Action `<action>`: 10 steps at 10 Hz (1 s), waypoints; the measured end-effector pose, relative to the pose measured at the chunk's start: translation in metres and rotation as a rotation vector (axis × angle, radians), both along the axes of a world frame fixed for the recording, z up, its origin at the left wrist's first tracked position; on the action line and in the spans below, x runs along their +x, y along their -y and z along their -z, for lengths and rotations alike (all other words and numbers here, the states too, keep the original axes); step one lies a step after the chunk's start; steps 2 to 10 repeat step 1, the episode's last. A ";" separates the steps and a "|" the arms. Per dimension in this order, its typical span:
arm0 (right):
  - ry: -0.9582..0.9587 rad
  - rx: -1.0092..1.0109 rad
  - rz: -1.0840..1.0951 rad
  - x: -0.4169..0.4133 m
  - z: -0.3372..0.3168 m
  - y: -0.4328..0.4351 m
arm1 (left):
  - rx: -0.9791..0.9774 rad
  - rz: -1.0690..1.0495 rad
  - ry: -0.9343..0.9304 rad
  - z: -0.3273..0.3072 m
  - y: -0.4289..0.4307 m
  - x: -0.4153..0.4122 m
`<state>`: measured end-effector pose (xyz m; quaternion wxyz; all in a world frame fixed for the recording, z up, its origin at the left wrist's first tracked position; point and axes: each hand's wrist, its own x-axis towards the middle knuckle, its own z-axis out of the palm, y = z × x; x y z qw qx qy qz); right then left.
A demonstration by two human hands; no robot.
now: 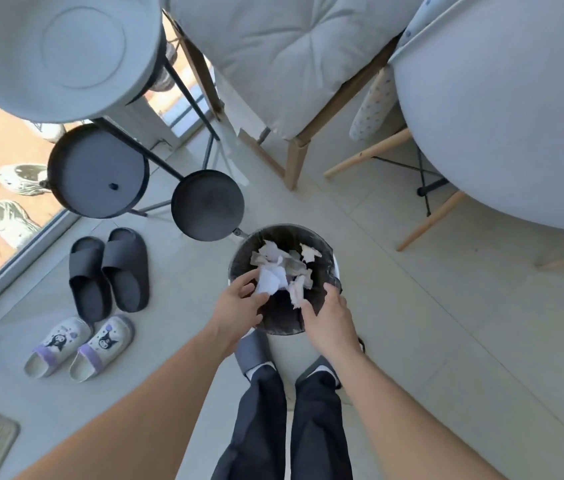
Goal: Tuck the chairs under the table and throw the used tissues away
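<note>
A round waste bin (322, 241) with a dark liner stands on the floor right in front of my feet. Crumpled white tissues (285, 263) lie inside it. My left hand (239, 303) is over the bin's near left rim, its fingers pinching a white tissue (268, 280). My right hand (329, 315) is over the near right rim, fingertips touching a tissue scrap (298, 294). A wooden chair with a grey cushion (284, 57) stands beyond the bin. A white shell chair (502, 116) on wooden legs is at the right.
A black tiered stand with round trays (97, 169) rises at the left, one tray (208, 204) close to the bin. Dark slides (109, 271) and white-purple slippers (79, 346) lie on the floor to the left, by a glass door with shoes behind it.
</note>
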<state>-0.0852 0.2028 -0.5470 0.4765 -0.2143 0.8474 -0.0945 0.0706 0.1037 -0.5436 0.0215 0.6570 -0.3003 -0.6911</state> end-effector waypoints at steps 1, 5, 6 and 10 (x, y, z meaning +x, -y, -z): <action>0.008 -0.004 0.023 0.001 -0.009 -0.004 | 0.014 -0.032 0.056 -0.009 0.001 0.012; 0.008 -0.004 0.023 0.001 -0.009 -0.004 | 0.014 -0.032 0.056 -0.009 0.001 0.012; 0.008 -0.004 0.023 0.001 -0.009 -0.004 | 0.014 -0.032 0.056 -0.009 0.001 0.012; 0.008 -0.004 0.023 0.001 -0.009 -0.004 | 0.014 -0.032 0.056 -0.009 0.001 0.012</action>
